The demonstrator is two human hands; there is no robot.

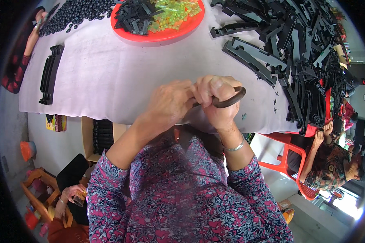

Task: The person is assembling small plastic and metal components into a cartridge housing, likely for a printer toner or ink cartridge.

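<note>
My two hands meet over the near edge of the cloth-covered table. My right hand is closed around a dark brown looped handle, whose ring sticks out on its right side. The rest of that tool is hidden in the grip. Pressed against it, my left hand has its fingers pinched together, slightly blurred; what they hold does not show. Beyond them stands a red plate with black plastic pieces and transparent yellow-green pieces.
Long black plastic parts are heaped at the right. A row of similar black parts lies at the left, with small black beads behind. Another person's arms are beside a red chair; a second person's hand is lower left.
</note>
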